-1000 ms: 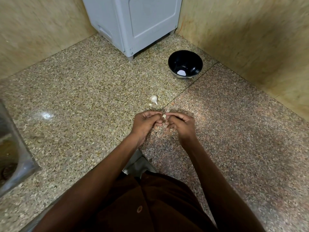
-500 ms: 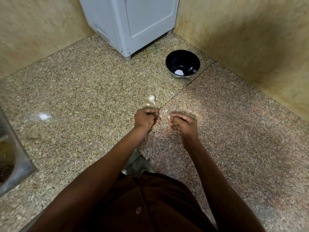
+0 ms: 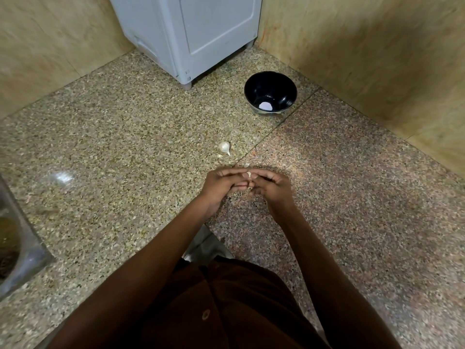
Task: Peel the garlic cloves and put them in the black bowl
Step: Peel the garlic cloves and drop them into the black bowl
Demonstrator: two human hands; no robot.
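A small pale garlic clove is pinched between the fingertips of my left hand and my right hand, which meet low over the speckled stone floor. Most of the clove is hidden by the fingers. An unpeeled white clove lies on the floor just beyond my hands, with a small scrap of skin beside it. The black bowl stands farther back and to the right, with one white peeled clove at its bottom.
A grey cabinet stands in the far corner between tan stone walls. A steel sink basin edges in at the left. A bit of peel lies on the floor in front of my fingers.
Half a second ago my hands were apart, the clove in my right fingers. They have come back together on the clove.
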